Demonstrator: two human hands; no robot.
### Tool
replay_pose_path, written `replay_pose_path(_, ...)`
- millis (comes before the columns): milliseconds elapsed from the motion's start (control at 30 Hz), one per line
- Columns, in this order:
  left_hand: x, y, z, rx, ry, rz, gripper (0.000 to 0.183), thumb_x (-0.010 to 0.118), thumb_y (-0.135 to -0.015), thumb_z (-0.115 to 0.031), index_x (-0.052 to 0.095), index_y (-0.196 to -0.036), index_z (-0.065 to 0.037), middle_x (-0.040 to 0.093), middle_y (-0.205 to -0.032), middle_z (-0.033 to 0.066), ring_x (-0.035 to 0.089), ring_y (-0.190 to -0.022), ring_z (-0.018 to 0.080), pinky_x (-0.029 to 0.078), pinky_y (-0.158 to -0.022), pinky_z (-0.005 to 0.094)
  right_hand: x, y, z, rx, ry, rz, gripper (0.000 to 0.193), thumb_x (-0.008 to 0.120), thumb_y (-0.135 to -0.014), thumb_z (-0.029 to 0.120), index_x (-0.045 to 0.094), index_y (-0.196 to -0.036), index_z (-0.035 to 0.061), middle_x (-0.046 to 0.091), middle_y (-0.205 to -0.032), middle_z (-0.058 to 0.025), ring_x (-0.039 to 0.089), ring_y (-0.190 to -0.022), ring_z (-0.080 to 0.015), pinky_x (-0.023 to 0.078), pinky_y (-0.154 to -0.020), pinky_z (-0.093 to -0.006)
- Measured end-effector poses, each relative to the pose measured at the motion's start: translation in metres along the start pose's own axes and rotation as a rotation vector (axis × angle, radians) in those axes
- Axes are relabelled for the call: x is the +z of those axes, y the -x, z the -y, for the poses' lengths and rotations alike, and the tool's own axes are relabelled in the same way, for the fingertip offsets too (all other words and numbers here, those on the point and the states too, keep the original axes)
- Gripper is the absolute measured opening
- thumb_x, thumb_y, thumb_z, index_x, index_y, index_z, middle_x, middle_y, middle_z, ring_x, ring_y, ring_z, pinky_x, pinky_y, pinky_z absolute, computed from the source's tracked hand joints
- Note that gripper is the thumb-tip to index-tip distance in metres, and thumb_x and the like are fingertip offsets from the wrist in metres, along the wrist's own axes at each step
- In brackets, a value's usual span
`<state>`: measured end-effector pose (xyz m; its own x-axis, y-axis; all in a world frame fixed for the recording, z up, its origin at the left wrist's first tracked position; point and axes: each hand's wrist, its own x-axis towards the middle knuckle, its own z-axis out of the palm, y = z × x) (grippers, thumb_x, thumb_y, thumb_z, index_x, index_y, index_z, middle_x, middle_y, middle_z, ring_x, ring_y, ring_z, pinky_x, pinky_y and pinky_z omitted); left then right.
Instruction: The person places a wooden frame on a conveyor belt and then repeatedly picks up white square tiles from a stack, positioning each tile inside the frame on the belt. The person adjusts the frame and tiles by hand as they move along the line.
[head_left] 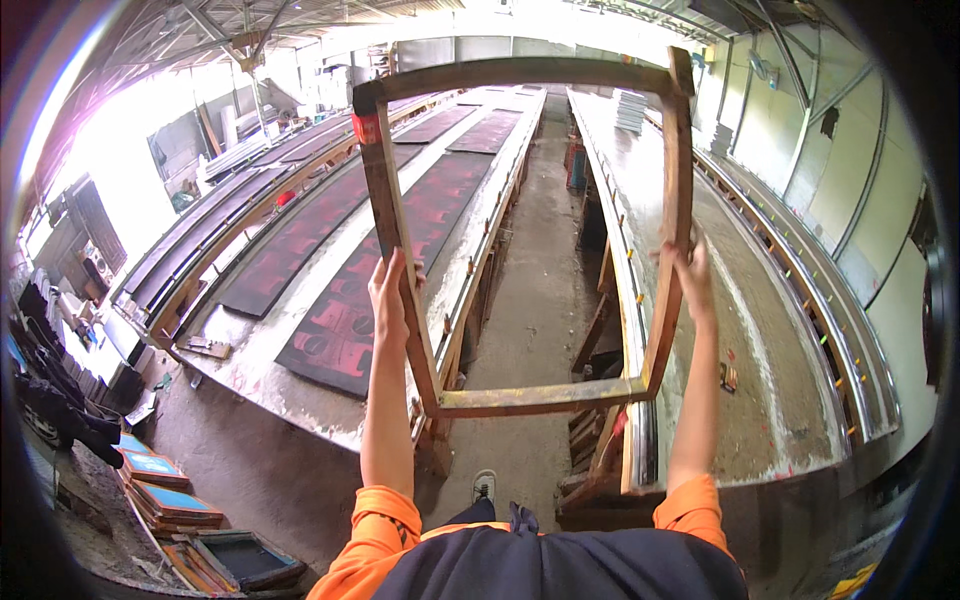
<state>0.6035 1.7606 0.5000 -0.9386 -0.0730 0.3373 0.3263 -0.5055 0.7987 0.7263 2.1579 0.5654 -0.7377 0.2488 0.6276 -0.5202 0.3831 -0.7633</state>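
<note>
With both arms stretched forward I hold up a large rectangular wooden frame (540, 398). The aisle and tables show through its middle; whether a fine mesh spans it I cannot tell. My left hand (390, 292) is closed round the left bar, below its midpoint. On the opposite side, my right hand (692, 275) grips the right bar at a similar height. A red patch (366, 128) marks the upper left corner of the frame. Dark fabric panels with red patterns (345, 330) lie flat on the long table (250, 375) to the left, beyond my left hand.
A second long table (745, 400) runs along the right, with small pegs on its edge rail. Between the tables lies a concrete aisle (525, 270), where my shoe (484, 486) shows. Several smaller frames (175, 505) lean and lie at the lower left. Stacked sheets (630, 110) stand far right.
</note>
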Motion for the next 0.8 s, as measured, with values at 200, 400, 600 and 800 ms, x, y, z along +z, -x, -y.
replay_pose_path(200, 0.038, -0.124, 0.043, -0.076, -0.061, -0.074, 0.038, 0.065, -0.082, -0.042, 0.057, -0.087, -0.006, 0.061, -0.071, 0.0056, 0.056, -0.056, 0.0107, 0.043, -0.051, 0.0236, 0.023, -0.054, -0.095, 0.127, 0.237, -0.282, 0.044, 0.061, -0.085, 0.039, 0.056, -0.098, -0.0028, 0.059, -0.071, -0.0065, 0.060, -0.053, -0.0142, 0.049, -0.049, -0.0268)
replay_pose_path(400, 0.079, -0.221, 0.059, 0.125, -0.321, 0.165, 0.066, 0.072, -0.074, -0.037, 0.047, -0.124, -0.002, 0.060, -0.104, 0.0153, 0.058, -0.093, 0.0175, 0.047, -0.076, 0.0301, 0.029, -0.143, -0.158, 0.245, 0.344, -0.480, 0.044, 0.057, -0.087, 0.040, 0.059, -0.084, -0.0039, 0.055, -0.061, -0.0054, 0.058, -0.049, -0.0135, 0.047, -0.045, -0.0269)
replay_pose_path(600, 0.087, -0.294, 0.153, 0.144, -0.822, 0.208, 0.071, 0.073, -0.071, -0.035, 0.044, -0.129, -0.008, 0.059, -0.111, 0.0201, 0.057, -0.104, 0.0299, 0.045, -0.087, 0.0408, 0.030, -0.233, -0.214, 0.231, 0.171, -0.500, 0.045, 0.059, -0.084, 0.045, 0.056, -0.082, 0.0001, 0.054, -0.064, -0.0039, 0.057, -0.050, -0.0129, 0.045, -0.047, -0.0267)
replay_pose_path(800, 0.153, -0.354, 0.247, -0.111, -0.953, -0.236, 0.047, 0.069, -0.074, -0.035, 0.057, -0.111, -0.009, 0.065, -0.099, 0.0160, 0.061, -0.095, 0.0327, 0.045, -0.081, 0.0407, 0.017, -0.308, -0.316, 0.320, 0.240, -0.477, 0.037, 0.066, -0.080, 0.033, 0.057, -0.085, -0.0023, 0.055, -0.064, -0.0043, 0.056, -0.049, -0.0124, 0.045, -0.047, -0.0275)
